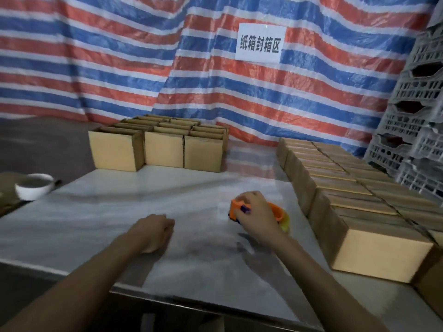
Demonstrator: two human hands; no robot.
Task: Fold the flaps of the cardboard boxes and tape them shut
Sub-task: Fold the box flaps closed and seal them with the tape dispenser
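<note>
The right grip (254, 213) was clamped round the orange tape dispenser (276, 210) on the desk (100, 224), while the left grip (153, 233), curled on nothing, lay nearer the open boxes (163, 149) ahead and leftward.

White sign (260, 42) on tarp (119, 56): 纸箱封箱区

Pale worktop (119, 212) with glossy sheen. White bowl (34, 188) at its left edge, greyish contents. Red-blue-white striped tarp (96, 56) as backdrop; white paper sign (260, 43) with Chinese characters on it. Grey perforated crates (412, 116) stacked at right.
</note>
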